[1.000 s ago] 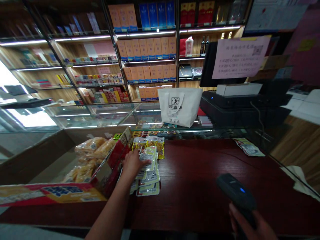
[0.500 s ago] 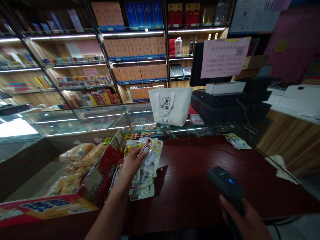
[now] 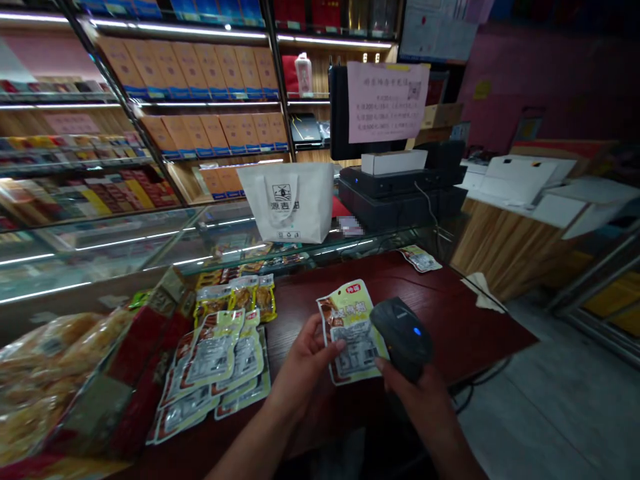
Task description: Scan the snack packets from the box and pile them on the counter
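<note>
The left hand [image 3: 307, 357] and right hand [image 3: 417, 387] are ungloved, with slender fingers [image 3: 311, 328]. The left thumb [image 3: 332, 351] has a rounded tip; nail detail is blurred. Behind the fingers, the left forearm [image 3: 261, 440] and right forearm [image 3: 450, 445] are bare, smooth and tapering towards the wrists.

Left hand [image 3: 306, 357], right hand [image 3: 421, 392]: two in all. Scanner [image 3: 403, 339]: one. Held packet [image 3: 353, 333]: one. Piled packets [image 3: 214, 350]: at least five, overlap hides the exact count. Yellow packets [image 3: 265, 297]: three showing. Far packet [image 3: 421, 259]: one. White bag [image 3: 307, 203]: one. Monitor [image 3: 339, 117]: one; pink notice [image 3: 384, 110]: one.
</note>
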Action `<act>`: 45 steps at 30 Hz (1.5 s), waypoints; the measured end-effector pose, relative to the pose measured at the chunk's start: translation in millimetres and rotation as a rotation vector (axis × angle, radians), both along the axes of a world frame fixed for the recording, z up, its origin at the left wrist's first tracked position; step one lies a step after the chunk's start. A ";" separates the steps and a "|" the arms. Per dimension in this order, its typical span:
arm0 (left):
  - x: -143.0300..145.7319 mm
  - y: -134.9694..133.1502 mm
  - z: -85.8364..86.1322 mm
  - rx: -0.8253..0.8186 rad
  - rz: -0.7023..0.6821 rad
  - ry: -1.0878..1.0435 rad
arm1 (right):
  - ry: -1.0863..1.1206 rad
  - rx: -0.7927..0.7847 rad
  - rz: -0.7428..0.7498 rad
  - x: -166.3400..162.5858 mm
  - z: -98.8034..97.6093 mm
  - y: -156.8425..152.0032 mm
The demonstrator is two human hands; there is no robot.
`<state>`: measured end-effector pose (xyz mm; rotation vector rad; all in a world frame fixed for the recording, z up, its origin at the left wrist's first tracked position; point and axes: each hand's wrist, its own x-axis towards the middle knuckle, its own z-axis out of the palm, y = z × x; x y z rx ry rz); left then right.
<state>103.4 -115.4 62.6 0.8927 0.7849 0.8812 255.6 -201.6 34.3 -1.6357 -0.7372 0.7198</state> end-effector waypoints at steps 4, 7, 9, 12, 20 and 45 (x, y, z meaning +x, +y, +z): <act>-6.9 16.3 6.6 0.110 -0.005 0.152 | 0.010 -0.028 0.015 6.6 -0.4 -1.7; -10.3 32.6 6.6 0.182 0.033 0.251 | 0.006 -0.002 0.035 12.9 -0.5 -2.6; -11.6 43.4 6.8 0.212 0.110 0.268 | -0.008 0.026 0.066 18.7 -1.3 -4.9; -13.6 57.1 10.4 0.241 0.201 0.274 | -0.059 0.059 0.149 26.7 -3.2 -11.3; -14.4 72.2 21.5 0.263 0.266 0.328 | -0.235 0.038 0.231 27.7 -1.0 -19.7; 22.0 93.5 11.2 0.289 0.209 0.392 | -0.147 0.057 0.236 57.5 -0.6 0.6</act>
